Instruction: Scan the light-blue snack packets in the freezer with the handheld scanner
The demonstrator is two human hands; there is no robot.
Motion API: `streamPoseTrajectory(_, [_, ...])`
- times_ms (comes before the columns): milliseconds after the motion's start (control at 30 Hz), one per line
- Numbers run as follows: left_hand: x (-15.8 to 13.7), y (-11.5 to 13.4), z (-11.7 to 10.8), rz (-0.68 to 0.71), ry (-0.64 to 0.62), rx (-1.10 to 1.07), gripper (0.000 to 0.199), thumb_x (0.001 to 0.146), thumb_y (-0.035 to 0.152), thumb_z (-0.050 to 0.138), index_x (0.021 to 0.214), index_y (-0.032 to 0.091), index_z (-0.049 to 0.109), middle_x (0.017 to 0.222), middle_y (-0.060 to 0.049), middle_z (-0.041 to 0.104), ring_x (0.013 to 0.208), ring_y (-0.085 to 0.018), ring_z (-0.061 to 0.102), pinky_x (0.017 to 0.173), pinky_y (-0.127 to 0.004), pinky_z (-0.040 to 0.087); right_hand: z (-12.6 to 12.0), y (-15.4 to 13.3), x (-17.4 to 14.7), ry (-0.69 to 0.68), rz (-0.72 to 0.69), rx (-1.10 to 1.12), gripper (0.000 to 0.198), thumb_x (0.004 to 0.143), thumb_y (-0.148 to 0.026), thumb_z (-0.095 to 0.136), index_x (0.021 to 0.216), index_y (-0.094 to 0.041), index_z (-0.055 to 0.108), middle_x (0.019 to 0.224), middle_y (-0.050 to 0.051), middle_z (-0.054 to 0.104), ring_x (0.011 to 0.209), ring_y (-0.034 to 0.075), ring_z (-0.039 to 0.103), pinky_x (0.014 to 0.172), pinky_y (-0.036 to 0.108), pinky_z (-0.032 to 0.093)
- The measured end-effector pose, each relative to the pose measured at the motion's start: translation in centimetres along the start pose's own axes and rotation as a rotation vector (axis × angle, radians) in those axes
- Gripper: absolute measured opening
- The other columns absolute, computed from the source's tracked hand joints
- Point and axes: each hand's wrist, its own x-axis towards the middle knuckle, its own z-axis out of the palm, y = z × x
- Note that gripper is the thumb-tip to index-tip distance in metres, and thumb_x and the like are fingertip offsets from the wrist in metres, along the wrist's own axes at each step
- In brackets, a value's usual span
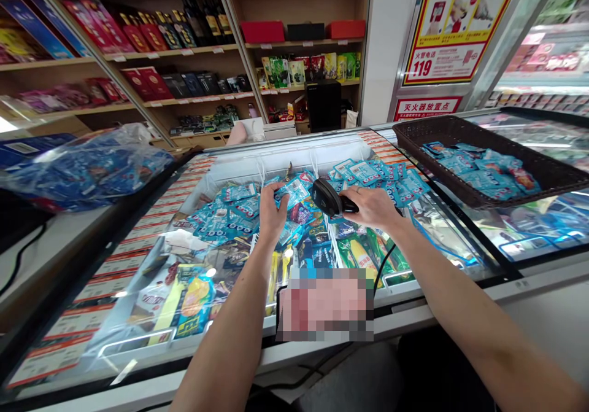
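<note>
My right hand (370, 206) grips the handle of a black barcode scanner (326, 197), whose head points left. Between the fingers of my left hand (273, 209) is a small blue packet (294, 191), tilted beside the scanner's head. Many similar blue packets (221, 218) lie in heaps on the glass top of a freezer (151, 289), left of my left hand and also behind my right. A black cable (384, 261) hangs down from near my right wrist. At the front edge, between my forearms, stands a blurred-out screen or device (324, 307).
A dark brown woven basket (478, 194) with more blue packets stands at the right. On the left counter lies a clear plastic bag (105, 166) of blue packets. Price labels line the freezer's left side. Shelves (184, 53) with boxes and bottles rise behind; part of another person's arm (237, 134) shows there.
</note>
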Motion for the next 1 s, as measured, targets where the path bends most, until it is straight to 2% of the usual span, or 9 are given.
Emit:
streamPoseTrajectory(267, [0.1, 0.06, 0.1, 0.021, 0.024, 0.022, 0.03, 0.083, 0.029, 0.05, 0.111, 0.02, 0.049, 0.107, -0.007, 0.054, 0.102, -0.019, 0.051, 0.091, -0.036, 0.04, -0.32, -0.23, 0.01, 0.0, -0.021, 0.005, 0.036, 0.083, -0.042, 0.051, 0.112, -0.022, 0.056, 0.097, 0.004, 0.066, 0.081, 0.017, 0.06, 0.059, 0.026, 0.034])
streamPoseTrajectory(533, [0.07, 0.06, 0.25, 0.058, 0.002, 0.039, 0.029, 0.083, 0.028, 0.05, 0.111, 0.021, 0.049, 0.108, -0.007, 0.054, 0.104, -0.019, 0.051, 0.091, -0.037, 0.041, -0.24, -0.42, 0.05, -0.001, -0.087, -0.003, 0.035, 0.083, -0.041, 0.051, 0.113, -0.024, 0.055, 0.095, 0.003, 0.067, 0.077, 0.016, 0.06, 0.056, 0.025, 0.034])
streamPoseTrajectory(867, [0.07, 0.26, 0.24, 0.141, -0.039, 0.088, 0.028, 0.084, 0.026, 0.048, 0.111, 0.02, 0.047, 0.109, -0.008, 0.055, 0.105, -0.02, 0.049, 0.093, -0.039, 0.04, -0.36, -0.47, 0.07, 0.003, -0.122, 0.003, 0.036, 0.084, -0.043, 0.05, 0.114, -0.023, 0.054, 0.096, 0.002, 0.066, 0.077, 0.015, 0.06, 0.054, 0.025, 0.033])
streamPoseTrajectory(1000, [0.07, 0.4, 0.2, 0.131, -0.052, 0.102, 0.028, 0.085, 0.026, 0.047, 0.112, 0.02, 0.046, 0.109, -0.008, 0.054, 0.106, -0.02, 0.049, 0.094, -0.039, 0.039, -0.34, -0.49, 0.11, -0.003, -0.117, 0.008, 0.036, 0.083, -0.042, 0.051, 0.113, -0.023, 0.055, 0.094, 0.002, 0.067, 0.076, 0.015, 0.06, 0.054, 0.026, 0.033])
